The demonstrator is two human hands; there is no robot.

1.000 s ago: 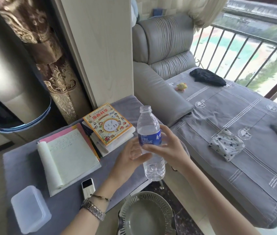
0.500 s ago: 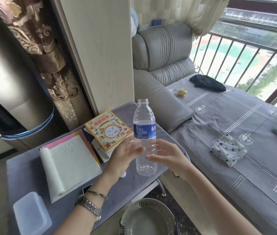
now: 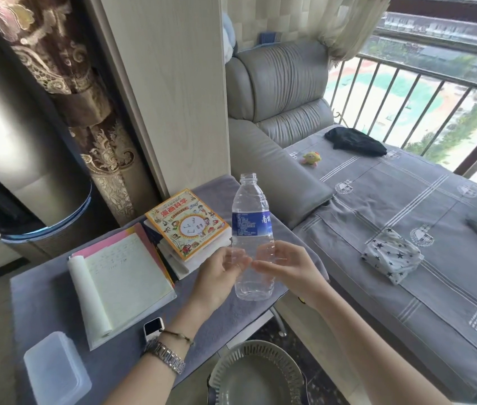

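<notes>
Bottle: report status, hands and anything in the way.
Right hand curled round bottle low down; left hand at it, grip unclear. Bottle upright, uncapped, at table edge. Books close beside.
</notes>
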